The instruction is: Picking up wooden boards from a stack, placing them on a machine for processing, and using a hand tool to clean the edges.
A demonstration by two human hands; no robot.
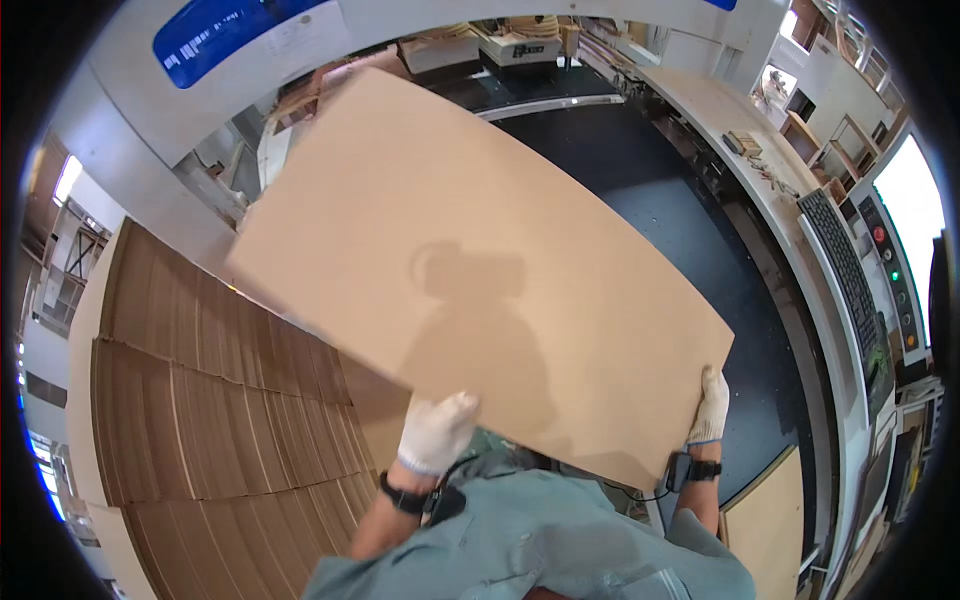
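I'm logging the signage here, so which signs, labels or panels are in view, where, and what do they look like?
Blue sign: top left on the white machine housing, rounded, with small white print.
Blue patch: top edge, mostly cut off.
Control panel: far right, grey, with red and green buttons.
Keyboard: beside it, dark.

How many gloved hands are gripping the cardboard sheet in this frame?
2: the left hand at the cardboard sheet's near edge, the right hand at its near right corner. Both wear white gloves.

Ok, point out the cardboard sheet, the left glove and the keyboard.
cardboard sheet [470, 270], head view, middle of its flat face
left glove [437, 432], head view, back of the hand
keyboard [848, 272], head view, middle of its keys
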